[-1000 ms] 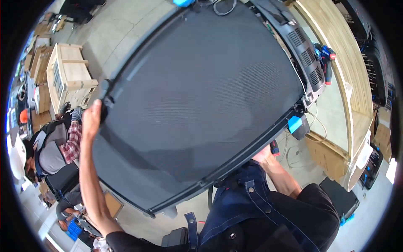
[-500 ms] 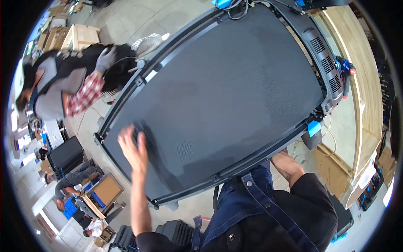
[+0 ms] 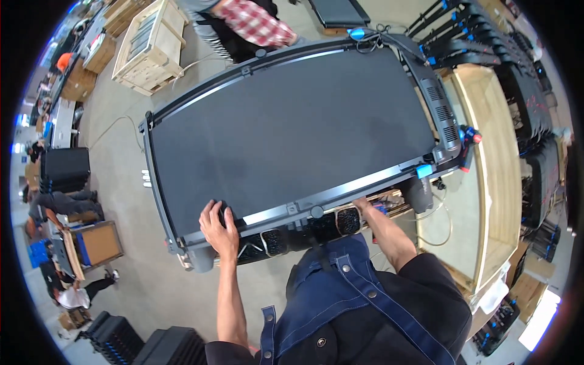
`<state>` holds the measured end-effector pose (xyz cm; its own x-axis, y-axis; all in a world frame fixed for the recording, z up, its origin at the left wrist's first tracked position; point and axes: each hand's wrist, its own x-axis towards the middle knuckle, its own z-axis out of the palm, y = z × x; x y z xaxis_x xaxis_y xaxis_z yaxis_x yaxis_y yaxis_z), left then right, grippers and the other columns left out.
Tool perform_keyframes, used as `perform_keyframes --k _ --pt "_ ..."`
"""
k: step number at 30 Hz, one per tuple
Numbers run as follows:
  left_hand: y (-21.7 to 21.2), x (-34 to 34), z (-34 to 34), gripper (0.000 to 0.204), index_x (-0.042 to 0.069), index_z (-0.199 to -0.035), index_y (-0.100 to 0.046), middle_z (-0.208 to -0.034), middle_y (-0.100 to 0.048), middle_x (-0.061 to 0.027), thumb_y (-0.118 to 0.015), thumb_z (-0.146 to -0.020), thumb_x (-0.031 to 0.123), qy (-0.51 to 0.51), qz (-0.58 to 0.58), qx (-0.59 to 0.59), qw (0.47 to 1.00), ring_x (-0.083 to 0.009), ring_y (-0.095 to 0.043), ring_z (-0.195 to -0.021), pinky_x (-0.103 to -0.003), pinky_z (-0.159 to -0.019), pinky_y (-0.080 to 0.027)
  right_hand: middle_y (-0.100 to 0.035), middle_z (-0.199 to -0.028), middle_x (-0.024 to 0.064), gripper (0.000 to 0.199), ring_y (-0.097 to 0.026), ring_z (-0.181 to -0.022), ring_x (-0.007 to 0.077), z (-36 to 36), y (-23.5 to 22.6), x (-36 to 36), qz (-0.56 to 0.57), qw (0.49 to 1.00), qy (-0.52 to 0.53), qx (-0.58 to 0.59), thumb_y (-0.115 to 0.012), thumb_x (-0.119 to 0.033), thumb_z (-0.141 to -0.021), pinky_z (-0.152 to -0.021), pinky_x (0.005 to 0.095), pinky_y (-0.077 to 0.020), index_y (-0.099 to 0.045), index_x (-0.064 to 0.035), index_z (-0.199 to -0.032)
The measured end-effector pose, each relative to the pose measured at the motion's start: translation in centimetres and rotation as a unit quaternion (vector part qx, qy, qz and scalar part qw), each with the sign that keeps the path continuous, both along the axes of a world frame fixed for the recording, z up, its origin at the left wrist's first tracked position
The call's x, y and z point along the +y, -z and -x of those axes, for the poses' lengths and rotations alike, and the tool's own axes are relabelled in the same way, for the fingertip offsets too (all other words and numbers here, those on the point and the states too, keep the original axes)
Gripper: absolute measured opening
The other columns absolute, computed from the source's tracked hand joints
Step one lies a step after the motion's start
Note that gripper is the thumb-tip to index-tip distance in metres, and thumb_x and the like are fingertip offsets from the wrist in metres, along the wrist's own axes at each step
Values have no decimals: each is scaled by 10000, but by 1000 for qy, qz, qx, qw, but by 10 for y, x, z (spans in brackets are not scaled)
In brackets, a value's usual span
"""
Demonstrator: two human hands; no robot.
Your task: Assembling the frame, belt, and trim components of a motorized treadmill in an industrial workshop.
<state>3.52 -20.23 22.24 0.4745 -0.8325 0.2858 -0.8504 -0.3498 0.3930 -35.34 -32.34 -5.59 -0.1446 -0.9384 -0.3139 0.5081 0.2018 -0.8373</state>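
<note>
One treadmill deck [image 3: 292, 134], two wooden crates [image 3: 149, 42], two hands [image 3: 220, 228]

Treadmill belt [image 3: 292, 128] matt dark, rubbery-looking; side rail [image 3: 340, 193] smooth, possibly metal; crate [image 3: 149, 42] bare wood

The scene was brightly and evenly lit from overhead, with only soft, short shadows on the concrete floor [image 3: 121, 152]. The dark belt surface [image 3: 292, 128] stayed matte, without glare. A blown-out white patch burned at four o'clock, and small blue-white flares showed at nine o'clock. Fisheye distortion bowed straight edges toward the rim, and a black vignette ringed the frame. The centre was sharp; the outer edge softened, with faint colour fringing.
</note>
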Motion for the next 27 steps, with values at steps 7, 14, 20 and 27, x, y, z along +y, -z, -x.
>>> perform_keyframes --k 7,14,20,27 --pt "7 30 -11 224 87 -1123 -671 -1247 -629 -102 -665 -930 199 -18 51 -10 998 -315 -562 -1189 -447 -1004 -435 -739 -957 201 283 -715 -919 332 2 -133 24 72 651 -451 606 -742 -270 -883 -800 421 -541 -756 -21 -1018" --pt "1 29 -7 206 86 -1104 -666 -1228 -632 -102 -654 -932 199 16 91 -15 996 -316 -564 -1181 -447 -986 -446 -684 -789 20 330 -625 -695 75 -21 -336 39 29 904 -304 298 -661 -279 -1005 -583 228 -489 -712 -15 -1195" --pt "6 32 -6 196 86 -1096 -671 -1224 -633 -101 -655 -934 195 14 94 -12 995 -312 -565 -1178 -441 -985 -447 -667 -1196 180 601 -732 -890 224 21 -318 68 37 985 -142 94 -618 -225 -1024 -732 294 -599 -353 -47 -1533" --pt "14 42 26 187 79 -1087 -691 -1158 -663 -100 -678 -913 146 -47 118 -3 992 -311 -588 -1134 -439 -960 -465 -567 -1351 228 671 -691 -1045 356 116 -170 131 -25 708 -468 528 -677 -271 -947 -828 453 -570 -344 -58 -1488"
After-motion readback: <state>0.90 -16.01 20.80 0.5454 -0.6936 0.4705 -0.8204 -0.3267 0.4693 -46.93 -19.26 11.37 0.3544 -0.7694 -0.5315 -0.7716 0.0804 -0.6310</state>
